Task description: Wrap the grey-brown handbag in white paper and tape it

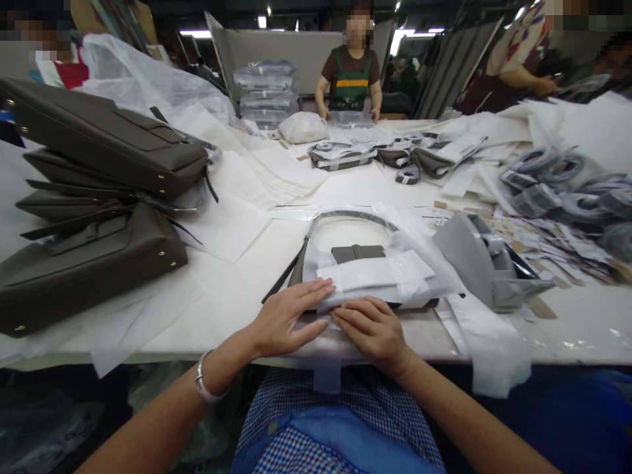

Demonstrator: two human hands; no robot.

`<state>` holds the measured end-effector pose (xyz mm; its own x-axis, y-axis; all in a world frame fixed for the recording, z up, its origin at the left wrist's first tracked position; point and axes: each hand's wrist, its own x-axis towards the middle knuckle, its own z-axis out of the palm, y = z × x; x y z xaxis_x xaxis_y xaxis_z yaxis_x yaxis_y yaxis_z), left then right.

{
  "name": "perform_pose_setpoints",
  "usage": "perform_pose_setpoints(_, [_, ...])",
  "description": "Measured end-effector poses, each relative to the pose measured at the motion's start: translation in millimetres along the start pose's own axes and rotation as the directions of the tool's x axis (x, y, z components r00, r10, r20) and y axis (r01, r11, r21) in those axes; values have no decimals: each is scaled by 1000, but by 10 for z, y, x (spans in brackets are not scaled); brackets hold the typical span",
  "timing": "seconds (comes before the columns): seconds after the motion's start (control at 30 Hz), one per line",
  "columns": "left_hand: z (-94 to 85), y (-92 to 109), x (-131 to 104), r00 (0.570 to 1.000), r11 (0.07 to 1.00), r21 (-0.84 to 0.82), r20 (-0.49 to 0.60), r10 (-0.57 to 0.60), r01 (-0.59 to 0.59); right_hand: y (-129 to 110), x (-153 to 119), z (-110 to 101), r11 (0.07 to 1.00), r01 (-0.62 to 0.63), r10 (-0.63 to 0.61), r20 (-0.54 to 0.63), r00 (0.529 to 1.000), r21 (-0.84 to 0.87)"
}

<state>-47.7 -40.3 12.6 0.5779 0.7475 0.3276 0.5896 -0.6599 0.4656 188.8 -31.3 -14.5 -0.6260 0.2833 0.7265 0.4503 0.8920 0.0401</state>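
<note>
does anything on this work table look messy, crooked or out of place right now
Mostly clutter. The stack of dark grey leather handbags at the left leans unevenly, straps sticking out. Paper scraps litter the right side. A strip of white wrapping hangs over the table edge below the left hand and right hand.

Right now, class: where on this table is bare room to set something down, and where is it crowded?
Bare patch: white table between the stacked grey handbags and the wrapped handbag under both hands. Crowded: right side, with coiled straps and paper scraps.
</note>
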Motion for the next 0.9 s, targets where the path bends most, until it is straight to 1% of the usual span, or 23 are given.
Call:
perform_pose_setpoints(0.07, [67,-23,18,995,998,58,-97,8,-2,-2,7,6,1000,1,-1,-8,1000,-10])
perform_pose_setpoints(0.13, [179,-74,27,976,993,119,-210,50,-25,0,16,11,1000,3,-4,-8,1000,-23])
perform_pose_setpoints(0.2, [285,-128,25,958,987,151,-270,94,-55,2,24,8,999,9,-9,1,1000,-33])
perform_pose_setpoints(0.3, [370,-177,13,948,984,162,-297,114,-68,-18,7,-32,1000,10,-9,35,999,-30])
perform_pose_setpoints(0.4, [378,-178,5,944,984,164,-309,117,-68,-96,-89,-107,999,19,-22,96,995,29])
perform_pose_setpoints(0.47, [371,-165,4,944,985,160,-311,113,-66,-180,-199,-147,996,47,-59,154,986,81])
perform_pose_setpoints(0.53, [369,-153,5,943,986,155,-312,111,-65,-271,-319,-153,992,63,-88,239,967,109])
perform_pose_setpoints(0.6, [376,-148,5,943,986,152,-313,110,-65,-353,-414,-117,994,48,-79,342,936,99])
perform_pose_setpoints(0.67, [384,-150,5,943,986,154,-314,112,-66,-409,-460,-51,997,36,-62,389,919,74])
perform_pose_setpoints(0.73, [391,-156,5,942,984,163,-315,118,-69,-437,-457,20,996,39,-65,355,933,80])
perform_pose_setpoints(0.83, [402,-160,6,937,979,189,-324,135,-76,-450,-399,95,987,52,-85,217,972,151])
perform_pose_setpoints(0.9, [412,-157,4,932,975,211,-333,144,-75,-467,-359,118,979,40,-67,130,989,200])
